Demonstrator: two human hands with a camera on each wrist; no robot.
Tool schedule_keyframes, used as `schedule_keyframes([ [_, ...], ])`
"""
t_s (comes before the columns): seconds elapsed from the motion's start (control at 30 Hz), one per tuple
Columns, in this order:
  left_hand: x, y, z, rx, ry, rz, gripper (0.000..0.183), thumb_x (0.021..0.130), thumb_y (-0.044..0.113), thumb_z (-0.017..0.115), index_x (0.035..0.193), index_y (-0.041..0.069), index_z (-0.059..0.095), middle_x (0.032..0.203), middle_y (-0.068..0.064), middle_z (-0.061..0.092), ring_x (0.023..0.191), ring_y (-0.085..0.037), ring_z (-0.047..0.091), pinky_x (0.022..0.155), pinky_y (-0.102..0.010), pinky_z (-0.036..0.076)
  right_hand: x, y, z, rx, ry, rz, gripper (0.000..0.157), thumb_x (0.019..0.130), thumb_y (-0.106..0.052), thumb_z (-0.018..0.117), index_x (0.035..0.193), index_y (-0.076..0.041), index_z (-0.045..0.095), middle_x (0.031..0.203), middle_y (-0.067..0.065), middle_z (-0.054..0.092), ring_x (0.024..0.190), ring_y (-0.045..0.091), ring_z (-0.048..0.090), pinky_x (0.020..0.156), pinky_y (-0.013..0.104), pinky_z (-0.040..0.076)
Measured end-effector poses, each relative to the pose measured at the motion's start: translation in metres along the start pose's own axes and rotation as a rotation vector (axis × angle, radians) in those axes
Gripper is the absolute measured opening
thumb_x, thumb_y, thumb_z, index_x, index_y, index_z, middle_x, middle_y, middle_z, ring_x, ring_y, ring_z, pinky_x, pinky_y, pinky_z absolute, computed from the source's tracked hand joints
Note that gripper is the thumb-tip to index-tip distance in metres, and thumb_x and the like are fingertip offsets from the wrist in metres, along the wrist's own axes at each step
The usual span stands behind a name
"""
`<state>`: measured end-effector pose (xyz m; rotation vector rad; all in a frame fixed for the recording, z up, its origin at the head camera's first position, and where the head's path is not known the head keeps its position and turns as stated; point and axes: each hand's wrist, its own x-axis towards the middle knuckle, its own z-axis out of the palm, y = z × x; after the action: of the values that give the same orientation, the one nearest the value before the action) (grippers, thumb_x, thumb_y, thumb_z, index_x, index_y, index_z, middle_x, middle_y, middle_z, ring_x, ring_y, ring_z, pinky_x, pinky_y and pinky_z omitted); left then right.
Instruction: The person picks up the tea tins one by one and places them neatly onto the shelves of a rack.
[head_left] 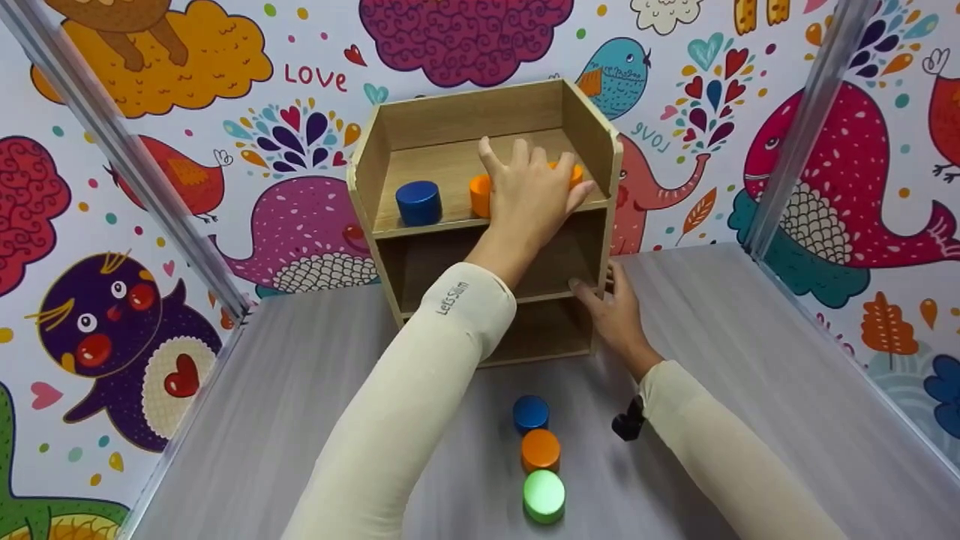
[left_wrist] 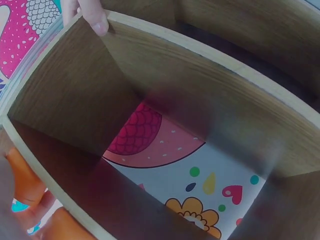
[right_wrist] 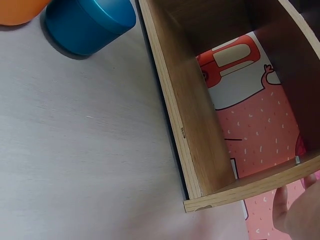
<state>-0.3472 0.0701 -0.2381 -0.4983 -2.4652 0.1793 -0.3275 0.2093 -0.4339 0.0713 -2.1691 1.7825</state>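
Note:
A small wooden shelf unit (head_left: 480,225) with three levels stands on the table. My left hand (head_left: 529,187) reaches over its top level, thumb and index finger round an orange cylinder (head_left: 576,175). A second orange cylinder (head_left: 479,196) sits just left of that hand, partly covered by it. Farther left on the same level is a dark blue cylinder (head_left: 418,203). My right hand (head_left: 619,319) grips the unit's right side wall, thumb on the front edge and fingers round the outside. That thumb (left_wrist: 95,20) also shows in the left wrist view.
On the table (head_left: 300,420) in front of the unit, a blue cylinder (head_left: 531,415), an orange cylinder (head_left: 541,450) and a light green cylinder (head_left: 544,496) stand in a row between my forearms. Patterned wall panels (head_left: 300,90) with metal posts (head_left: 799,135) enclose the table behind and at both sides.

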Motion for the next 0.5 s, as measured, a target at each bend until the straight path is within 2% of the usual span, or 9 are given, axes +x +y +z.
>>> schedule_keyframes([
  [0.5,-0.0034,-0.0007,0.0007,-0.006,0.016,-0.003,0.063,0.089,0.069,0.026,0.13,0.029,0.051,0.127,-0.006,0.057,0.123,-0.027,0.043,0.1,-0.069,0.012,-0.0009,-0.0011,-0.0002,-0.003,-0.007,0.028,0.06,0.084,-0.042,0.067,0.135,-0.028,0.038,0.13,0.002,0.045,0.12,0.025,0.044,0.099,0.052,0.039],
])
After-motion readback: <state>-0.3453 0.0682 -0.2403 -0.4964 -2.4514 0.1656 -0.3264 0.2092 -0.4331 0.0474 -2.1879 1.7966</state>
